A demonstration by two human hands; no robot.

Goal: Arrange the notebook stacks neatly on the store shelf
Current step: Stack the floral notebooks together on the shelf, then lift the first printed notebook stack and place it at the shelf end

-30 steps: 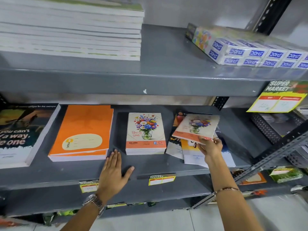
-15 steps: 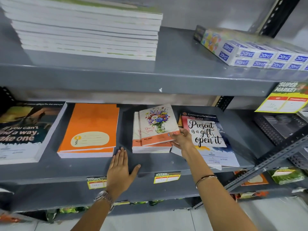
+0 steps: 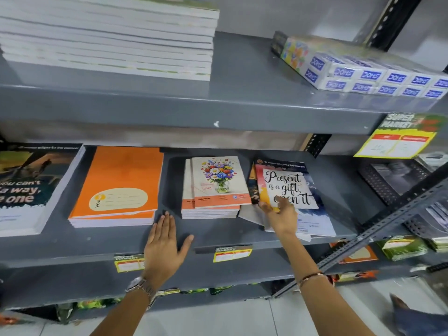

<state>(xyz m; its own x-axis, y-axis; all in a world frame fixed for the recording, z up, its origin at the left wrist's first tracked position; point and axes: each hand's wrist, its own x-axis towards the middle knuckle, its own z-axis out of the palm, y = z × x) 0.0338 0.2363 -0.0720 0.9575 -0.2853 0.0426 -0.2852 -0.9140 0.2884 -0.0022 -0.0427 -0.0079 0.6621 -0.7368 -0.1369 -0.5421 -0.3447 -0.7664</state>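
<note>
While my left hand (image 3: 164, 241) is lying flat and empty at the shelf's (image 3: 97, 246) front edge, my right hand (image 3: 278, 215) is pinching the "Present is a gift" notebook (image 3: 286, 187) just right of the flower-cover stack (image 3: 213, 190).

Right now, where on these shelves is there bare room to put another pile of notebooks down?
The widest bare patch is on the upper shelf, between the tall white stack and the boxed packs. On the middle shelf, some room shows right of the loose pile. Gaps around the orange stack and flower stack are narrow.
</note>
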